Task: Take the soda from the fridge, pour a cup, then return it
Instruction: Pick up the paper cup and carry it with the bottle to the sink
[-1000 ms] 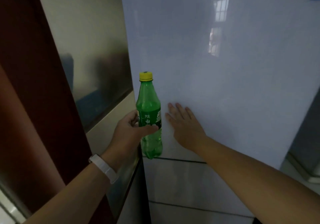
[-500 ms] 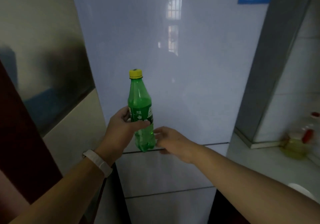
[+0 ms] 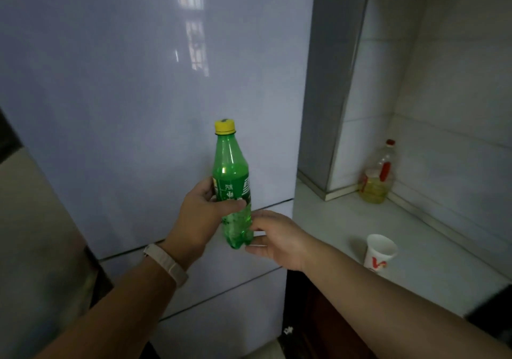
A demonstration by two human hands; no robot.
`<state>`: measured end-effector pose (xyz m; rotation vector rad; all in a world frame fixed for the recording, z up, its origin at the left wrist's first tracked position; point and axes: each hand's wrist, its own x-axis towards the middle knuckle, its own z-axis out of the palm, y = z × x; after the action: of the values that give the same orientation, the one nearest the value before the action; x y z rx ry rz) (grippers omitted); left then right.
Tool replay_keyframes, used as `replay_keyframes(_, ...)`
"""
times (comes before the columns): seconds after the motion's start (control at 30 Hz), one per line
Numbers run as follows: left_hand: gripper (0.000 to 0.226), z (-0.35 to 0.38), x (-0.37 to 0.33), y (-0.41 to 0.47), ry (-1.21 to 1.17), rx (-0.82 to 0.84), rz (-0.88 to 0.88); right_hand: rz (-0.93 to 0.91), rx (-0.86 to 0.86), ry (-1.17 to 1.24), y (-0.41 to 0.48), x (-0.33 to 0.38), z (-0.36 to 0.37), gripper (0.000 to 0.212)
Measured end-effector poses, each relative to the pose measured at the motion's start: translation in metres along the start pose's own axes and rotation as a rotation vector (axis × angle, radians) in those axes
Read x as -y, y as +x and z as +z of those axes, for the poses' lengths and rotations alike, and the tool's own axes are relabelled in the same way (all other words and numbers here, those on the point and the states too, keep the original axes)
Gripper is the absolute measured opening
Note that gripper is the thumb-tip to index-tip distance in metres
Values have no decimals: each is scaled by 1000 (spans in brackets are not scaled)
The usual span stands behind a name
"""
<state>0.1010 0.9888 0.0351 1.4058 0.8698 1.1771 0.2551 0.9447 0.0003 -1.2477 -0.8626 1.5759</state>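
- Left hand (image 3: 203,214) is wrapped around the middle of the green soda bottle (image 3: 232,181), thumb across the label, holding it upright in front of the closed fridge (image 3: 138,109).
- Yellow cap (image 3: 224,126) is on the bottle.
- Right hand (image 3: 277,238) sits just beside the bottle's base, fingers loosely spread and not gripping anything; can't really tell if the fingertips touch the plastic.
- White band (image 3: 166,263) on the left wrist.
- Off to the right, a white paper cup (image 3: 379,252) with red print stands on the pale tabletop (image 3: 429,261).
- Further back in the corner there's a big oil bottle (image 3: 377,175) with a red cap, well apart from the cup.
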Motion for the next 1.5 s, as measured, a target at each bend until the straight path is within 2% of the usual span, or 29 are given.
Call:
replay_keyframes(0.3,47,106,48,33,39,164,-65,14,-160,115,-7,-18,-107,14)
replay_keyframes(0.6,47,210,109,54,81,297,-132,46,-282,217,-8,-45,-217,29)
replay_keyframes(0.67,50,228,119,57,84,334,-152,49,-312,213,-8,-53,-237,24)
replay_keyframes(0.8,42,259,135,59,98,373,-186,56,-372,253,-11,-66,-264,22)
replay_keyframes(1.2,52,298,202,74,172,486,-312,191,-483,361,10,-115,-311,17)
replay_keyframes(1.4,44,300,239,96,113,537,-407,254,-558,396,39,-135,-321,20)
replay_keyframes(1.5,50,303,260,106,89,549,-456,294,-595,392,52,-145,-326,19)
